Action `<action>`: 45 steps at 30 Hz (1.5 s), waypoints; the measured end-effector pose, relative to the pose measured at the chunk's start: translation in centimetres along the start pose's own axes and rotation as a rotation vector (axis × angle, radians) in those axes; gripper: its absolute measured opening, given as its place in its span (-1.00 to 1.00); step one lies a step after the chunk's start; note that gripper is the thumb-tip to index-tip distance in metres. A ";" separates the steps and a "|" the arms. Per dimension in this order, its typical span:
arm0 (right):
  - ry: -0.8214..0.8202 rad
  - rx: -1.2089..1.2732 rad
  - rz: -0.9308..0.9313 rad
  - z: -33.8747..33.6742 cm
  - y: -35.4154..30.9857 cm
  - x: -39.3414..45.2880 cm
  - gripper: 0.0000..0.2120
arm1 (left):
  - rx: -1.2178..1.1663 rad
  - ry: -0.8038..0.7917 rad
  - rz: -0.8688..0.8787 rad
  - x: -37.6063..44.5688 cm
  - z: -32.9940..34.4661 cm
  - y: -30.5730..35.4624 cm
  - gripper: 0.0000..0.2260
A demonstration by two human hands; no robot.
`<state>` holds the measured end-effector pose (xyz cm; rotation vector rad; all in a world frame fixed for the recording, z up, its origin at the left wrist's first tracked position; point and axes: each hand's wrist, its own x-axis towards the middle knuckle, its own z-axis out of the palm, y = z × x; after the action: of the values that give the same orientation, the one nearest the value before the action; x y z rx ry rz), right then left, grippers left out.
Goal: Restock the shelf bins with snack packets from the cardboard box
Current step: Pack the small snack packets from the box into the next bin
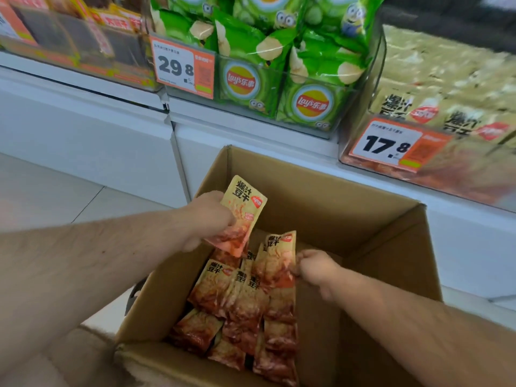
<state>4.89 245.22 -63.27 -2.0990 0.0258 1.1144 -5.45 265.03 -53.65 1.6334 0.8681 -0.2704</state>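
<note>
Both hands work over an open cardboard box [321, 196] on the shop floor: the left hand [208, 219] grips a yellow-and-red snack packet [241, 216] lifted above the box's left wall, fingers curled round its lower half, while the right hand [315, 268] pinches the edge of a second packet [276, 258] standing upright among the loose packets [243, 317] piled on the box bottom. Above and to the right, a clear shelf bin [435, 129] holds matching packets behind an orange price tag [391, 143] reading 17.8. Just beside it to the left, another bin [279, 88] is packed with green crisp bags [312, 79] and tagged 29.8. White shelf fronts [111, 129] run beneath both bins.
</note>
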 end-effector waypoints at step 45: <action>0.086 -0.515 -0.717 -14.1 -7.0 -16.4 -0.75 | 0.464 -0.185 0.813 -6.3 10.3 6.7 -0.75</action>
<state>7.07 236.49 -42.42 -2.2871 -0.9849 0.6211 -2.47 253.03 -47.57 2.2084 -0.0545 -0.0413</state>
